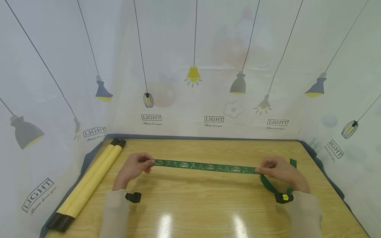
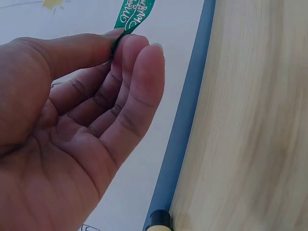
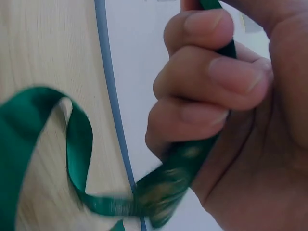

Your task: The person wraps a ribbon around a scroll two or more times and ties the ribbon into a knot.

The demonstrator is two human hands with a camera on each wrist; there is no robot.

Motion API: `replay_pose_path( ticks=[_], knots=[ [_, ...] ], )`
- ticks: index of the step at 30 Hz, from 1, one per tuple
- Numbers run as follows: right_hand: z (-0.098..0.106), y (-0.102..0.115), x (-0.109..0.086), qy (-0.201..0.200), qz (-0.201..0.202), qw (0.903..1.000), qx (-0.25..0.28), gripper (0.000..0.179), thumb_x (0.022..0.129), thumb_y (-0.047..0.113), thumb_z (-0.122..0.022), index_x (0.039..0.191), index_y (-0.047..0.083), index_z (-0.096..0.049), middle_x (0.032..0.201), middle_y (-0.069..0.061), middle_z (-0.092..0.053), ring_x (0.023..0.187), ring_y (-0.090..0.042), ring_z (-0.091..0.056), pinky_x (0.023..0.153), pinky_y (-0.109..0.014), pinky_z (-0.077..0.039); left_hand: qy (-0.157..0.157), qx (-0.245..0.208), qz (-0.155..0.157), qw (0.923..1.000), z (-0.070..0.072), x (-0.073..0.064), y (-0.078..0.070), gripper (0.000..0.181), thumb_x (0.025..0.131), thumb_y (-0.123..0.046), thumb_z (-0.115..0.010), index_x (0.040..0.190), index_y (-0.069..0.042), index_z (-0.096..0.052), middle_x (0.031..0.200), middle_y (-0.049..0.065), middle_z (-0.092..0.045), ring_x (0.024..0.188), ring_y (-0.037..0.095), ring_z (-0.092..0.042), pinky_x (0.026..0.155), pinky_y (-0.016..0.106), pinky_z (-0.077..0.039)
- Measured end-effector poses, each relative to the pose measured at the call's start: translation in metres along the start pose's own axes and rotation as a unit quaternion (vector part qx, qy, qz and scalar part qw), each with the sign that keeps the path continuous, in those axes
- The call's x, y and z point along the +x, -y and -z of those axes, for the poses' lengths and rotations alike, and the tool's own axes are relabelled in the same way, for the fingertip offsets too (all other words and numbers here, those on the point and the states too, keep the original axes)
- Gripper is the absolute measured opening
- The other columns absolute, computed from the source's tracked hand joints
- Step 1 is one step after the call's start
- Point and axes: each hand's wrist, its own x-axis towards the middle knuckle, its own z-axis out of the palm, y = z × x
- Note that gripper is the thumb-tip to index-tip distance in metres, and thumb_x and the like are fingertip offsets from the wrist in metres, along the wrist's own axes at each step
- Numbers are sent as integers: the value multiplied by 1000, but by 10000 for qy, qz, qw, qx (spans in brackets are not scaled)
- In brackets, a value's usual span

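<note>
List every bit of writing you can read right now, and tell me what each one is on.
"LIGHT": boxed, repeated across the wall; the one at far right shows only "IGHT".
Script under the boxes: seems to end "love you", first word too small to read.
Ribbon: pale script, too small in the head view, cut off in the left wrist view, blurred in the right wrist view.
Yellow tag near the right sleeve: too small to read.
</note>
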Motion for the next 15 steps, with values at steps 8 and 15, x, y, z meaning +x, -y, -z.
replay_pose_path(
  ticks=[8, 15],
  knots=[
    [13, -20, -7, -41, -257, 9997, 8, 44, 94, 50, -71, 90, 6, -68, 71, -1, -60, 65, -13, -50, 60, -30, -44, -145, 261, 308, 9991, 14, -5, 9, 20, 103, -18, -63, 109, -1, -71, 93, 21, -72, 73, 17, -68, 76, 44, -61],
    [15, -33, -8, 170, -620, 9979, 78, 42, 94, 47, -72, 92, 5, -68, 60, 6, -46, 56, -13, -45, 55, -32, -44, -158, 537, 634, 9964, 22, -8, 24, 17, 102, -14, -63, 106, 1, -70, 85, 13, -70, 71, 17, -66, 70, 37, -60]
  ],
)
